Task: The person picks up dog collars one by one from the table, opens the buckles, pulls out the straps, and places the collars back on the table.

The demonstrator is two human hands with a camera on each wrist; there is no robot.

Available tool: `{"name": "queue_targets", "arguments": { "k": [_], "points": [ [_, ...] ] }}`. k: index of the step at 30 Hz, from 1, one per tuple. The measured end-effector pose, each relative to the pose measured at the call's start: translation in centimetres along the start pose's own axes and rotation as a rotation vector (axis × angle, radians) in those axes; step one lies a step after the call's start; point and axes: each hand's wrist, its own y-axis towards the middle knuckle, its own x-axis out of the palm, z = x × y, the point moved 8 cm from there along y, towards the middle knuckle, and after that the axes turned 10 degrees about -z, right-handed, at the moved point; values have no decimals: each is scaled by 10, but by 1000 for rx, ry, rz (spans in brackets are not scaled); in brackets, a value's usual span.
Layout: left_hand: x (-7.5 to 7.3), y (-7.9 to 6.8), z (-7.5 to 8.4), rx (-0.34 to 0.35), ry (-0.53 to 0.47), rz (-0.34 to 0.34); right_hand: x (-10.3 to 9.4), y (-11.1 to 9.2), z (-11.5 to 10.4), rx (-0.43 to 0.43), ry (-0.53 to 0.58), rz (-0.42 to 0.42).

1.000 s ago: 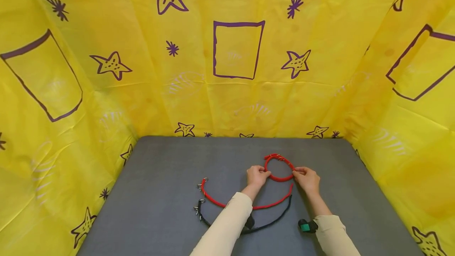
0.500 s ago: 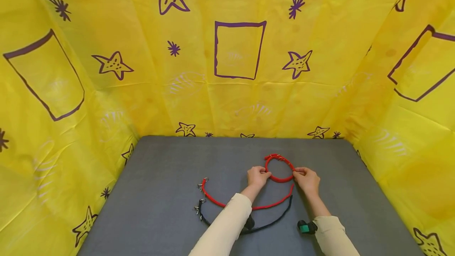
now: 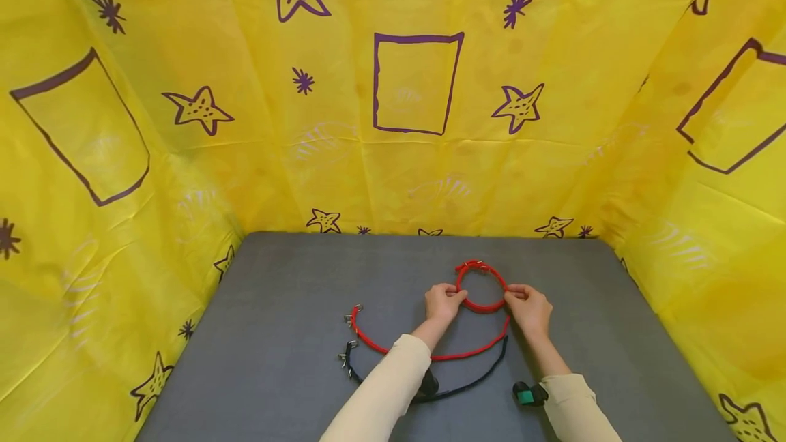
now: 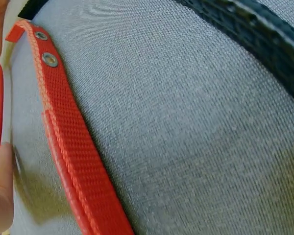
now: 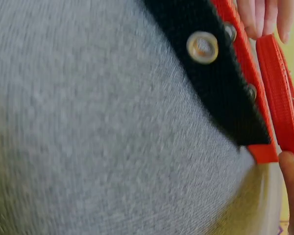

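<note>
Both hands hold a red collar (image 3: 485, 307) that is buckled into a loop, near the back right of the table. At its left side the left hand (image 3: 445, 303) pinches it between thumb and fingers. The right hand (image 3: 531, 310) pinches the opposite side. The loop's metal buckle (image 3: 475, 264) faces the back. Nearer the person, a second red collar (image 3: 467, 355) lies unbuckled in a wide curve, its eyelets (image 4: 49, 59) showing in the left wrist view. Beside it curves an unbuckled black collar (image 3: 457, 391). The left forearm hides parts of both.
A grey table (image 3: 295, 278) carries everything. Yellow sheeting (image 3: 405, 176) with purple drawings stands at its back and sides. Metal fittings (image 3: 344, 357) of the two unbuckled collars lie to the left. A dark band with a green patch (image 3: 525, 397) sits at the right wrist.
The head view has shifted slightly. Both hands keep the same hold on the looped red collar, which has barely moved.
</note>
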Motion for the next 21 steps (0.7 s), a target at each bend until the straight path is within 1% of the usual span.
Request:
{"name": "queue_targets", "arguments": {
  "k": [3,6,8,11,14,17,19,21],
  "points": [
    [-5,1,-3,-10,-65,7,1,-2,-7,-21,19,17],
    [-10,1,-8,-26,-175,14,2,-4,-14,-50,53,29],
    [-13,0,-12,-49,-274,17,2,-7,-21,-78,78,35],
    [-17,-1,-18,-77,-392,16,4,-10,-29,-109,110,38],
    [-21,-2,-21,-107,-532,-7,5,-13,-36,-128,124,52],
    [-27,-5,-19,-116,-647,-33,5,-17,-42,-145,139,73],
    [-32,-6,-18,-109,-696,-50,5,-20,-48,-165,159,80],
    [-38,-9,-17,-111,-717,-66,5,-23,-52,-182,183,83]
  ]
}}
